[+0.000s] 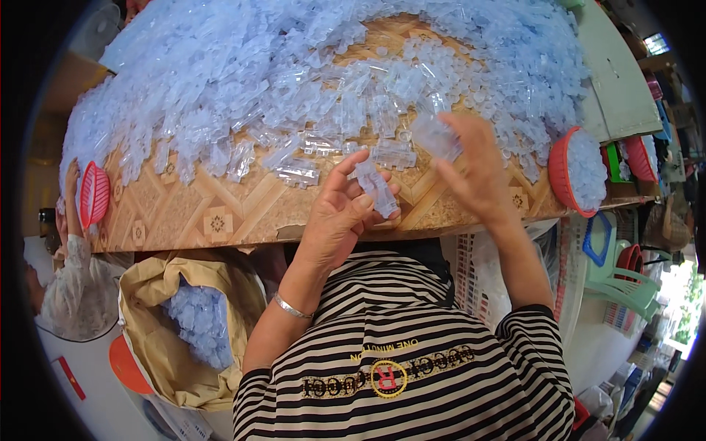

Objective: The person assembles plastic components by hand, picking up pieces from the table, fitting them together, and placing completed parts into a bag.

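Between the thumb and fingers of my left hand (342, 209) is a clear plastic piece (375, 189), long and notched, tilted above the table's near edge. My right hand (474, 165), slightly blurred, is raised to the right of it. A clear plastic part (435, 137) shows at its fingertips, smeared by motion. Just beyond my hands lie several loose clear pieces, among them a rectangular one (393, 154) and another (298, 171) farther left. A large heap of bluish clear plastic parts (243, 81) covers most of the table (257, 209).
A red basket (562, 173) filled with clear parts stands at the table's right edge. Below the left edge sits a brown paper sack (147, 294) holding more parts. At far left, a co-worker's hand (72, 178) is beside another red basket (95, 195). Green chairs (625, 287) stand at right.
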Motion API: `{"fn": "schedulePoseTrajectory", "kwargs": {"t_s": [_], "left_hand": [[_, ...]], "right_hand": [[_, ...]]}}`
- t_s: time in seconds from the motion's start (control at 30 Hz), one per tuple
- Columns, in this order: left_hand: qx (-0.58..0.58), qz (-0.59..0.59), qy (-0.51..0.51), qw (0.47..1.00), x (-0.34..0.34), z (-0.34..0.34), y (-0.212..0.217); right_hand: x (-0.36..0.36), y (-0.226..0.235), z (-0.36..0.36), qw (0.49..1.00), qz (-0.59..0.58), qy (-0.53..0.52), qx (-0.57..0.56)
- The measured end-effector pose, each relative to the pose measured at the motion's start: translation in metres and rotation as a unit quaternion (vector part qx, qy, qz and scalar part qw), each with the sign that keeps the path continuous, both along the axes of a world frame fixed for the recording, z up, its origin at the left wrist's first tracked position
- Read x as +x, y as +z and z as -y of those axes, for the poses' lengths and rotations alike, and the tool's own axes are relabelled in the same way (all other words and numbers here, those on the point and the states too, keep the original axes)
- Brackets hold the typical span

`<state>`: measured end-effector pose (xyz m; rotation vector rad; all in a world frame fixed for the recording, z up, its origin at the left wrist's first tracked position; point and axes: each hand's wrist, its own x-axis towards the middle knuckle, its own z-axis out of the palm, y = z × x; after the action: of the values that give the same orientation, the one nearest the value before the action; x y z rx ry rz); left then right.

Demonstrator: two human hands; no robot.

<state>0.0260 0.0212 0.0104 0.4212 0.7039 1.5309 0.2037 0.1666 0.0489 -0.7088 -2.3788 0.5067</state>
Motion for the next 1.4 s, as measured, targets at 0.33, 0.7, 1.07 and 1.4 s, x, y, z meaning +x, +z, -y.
{"fn": "schedulePoseTrajectory", "kwargs": {"t_s": [0.33,0.7,1.07,1.4], "left_hand": [[-0.006,-0.013,0.024,1.0,0.009,0.016,0.005],[-0.015,-0.024,-0.021,0.999,0.008,0.034,0.021],[0.017,-0.011,-0.074,0.997,-0.004,0.036,0.012],[0.017,-0.011,-0.078,0.997,-0.007,0.03,0.012]], "right_hand": [[-0.011,0.004,0.064,0.981,-0.055,0.173,-0.064],[-0.005,0.011,0.064,0.961,-0.018,0.239,-0.138],[-0.011,0.018,0.057,0.954,-0.026,0.266,-0.135],[-0.015,0.02,0.056,0.953,-0.003,0.26,-0.153]]}}
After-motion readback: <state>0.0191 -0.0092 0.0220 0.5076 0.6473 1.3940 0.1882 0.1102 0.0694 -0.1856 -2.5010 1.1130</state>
